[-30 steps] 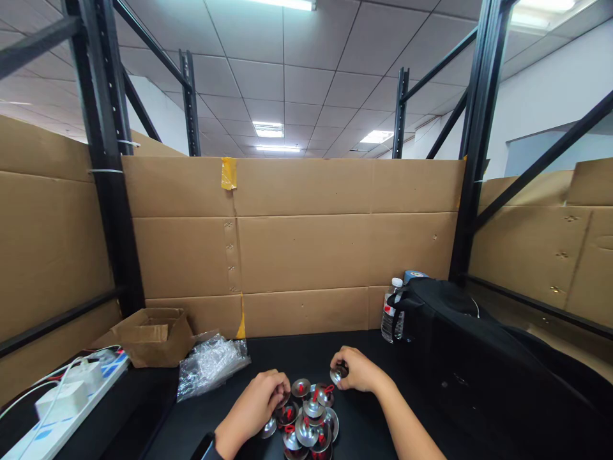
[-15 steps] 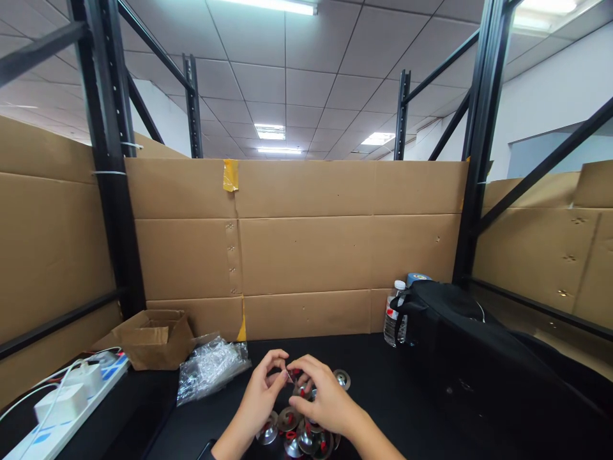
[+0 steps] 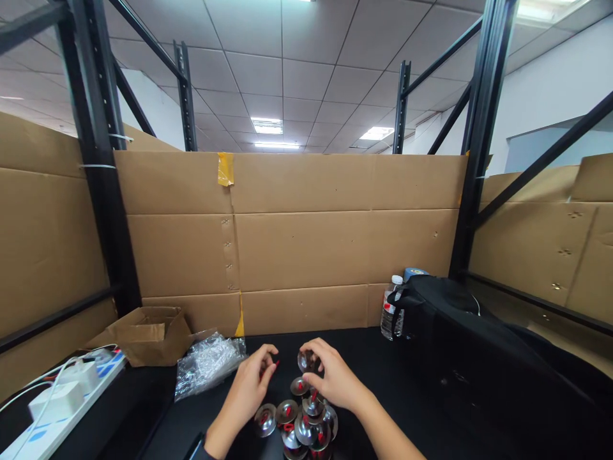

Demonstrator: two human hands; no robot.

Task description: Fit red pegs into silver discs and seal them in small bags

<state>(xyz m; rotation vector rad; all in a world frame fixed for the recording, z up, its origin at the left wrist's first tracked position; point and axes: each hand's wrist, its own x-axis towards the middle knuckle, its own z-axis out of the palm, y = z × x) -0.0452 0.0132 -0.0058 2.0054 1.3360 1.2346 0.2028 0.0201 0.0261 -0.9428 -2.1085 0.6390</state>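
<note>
My left hand (image 3: 249, 382) is closed in a pinch, with a small red piece (image 3: 276, 363) showing at its fingertips. Beyond the pile, my right hand (image 3: 334, 377) curls its thumb and fingers round a shiny round metal piece (image 3: 305, 361), partly hidden by the fingers. Between and below both hands lies a heap of similar domed metal discs (image 3: 306, 429) with red parts in their middles. One disc (image 3: 265, 420) sits at the heap's left edge, close to my left wrist.
A clear plastic bag (image 3: 211, 365) and an open cardboard box (image 3: 151, 335) stand at the left, behind a white power strip (image 3: 71, 409) with plugs. At the right are a water bottle (image 3: 390, 310) and a large black bag (image 3: 460, 345). Cardboard walls (image 3: 301, 249) enclose the black table.
My hands have moved apart from their meeting point above the heap. The red piece stays with my left hand; a metal disc now shows in my right fingers. The view has tilted slightly down.
</note>
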